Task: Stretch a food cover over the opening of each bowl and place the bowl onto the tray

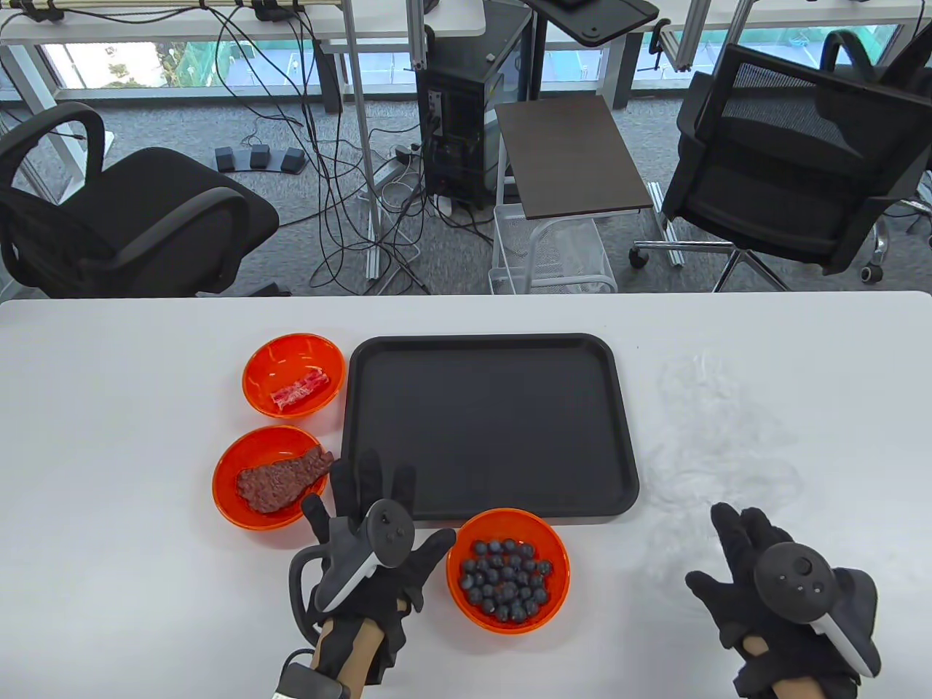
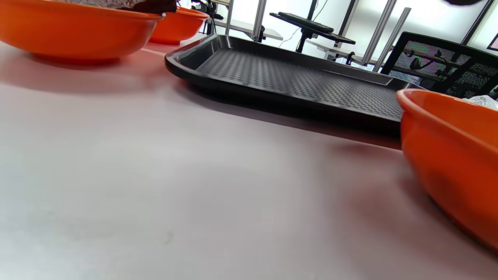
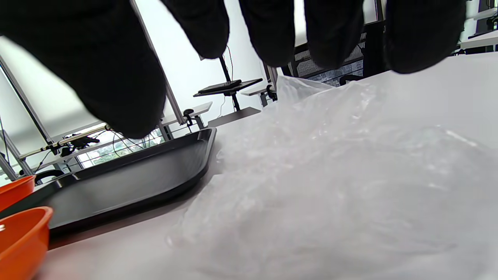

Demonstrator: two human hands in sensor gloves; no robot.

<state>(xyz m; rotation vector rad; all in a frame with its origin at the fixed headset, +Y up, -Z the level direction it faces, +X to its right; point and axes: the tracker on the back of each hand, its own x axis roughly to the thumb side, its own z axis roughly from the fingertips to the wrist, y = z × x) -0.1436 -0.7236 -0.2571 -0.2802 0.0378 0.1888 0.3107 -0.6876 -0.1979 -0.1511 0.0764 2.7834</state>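
R hand [image 1: 757, 575] nearest, fingers spread, hovering at near edge of clear food covers [image 1: 717, 451], w/o gripping. L hand [image 1: 371, 546] flat, fingers splayed, holds nothing, btwn blueberry bowl [image 1: 508, 571] and meat bowl [image 1: 268, 477]. Black tray [image 1: 489, 426] mid-table, bare. Far-left bowl [image 1: 293, 375] holds red pieces. No legible writing.

Three uncovered orange bowls [image 1: 507, 570] flank the black tray [image 1: 489, 426]; clear covers [image 1: 717, 437] lie right.
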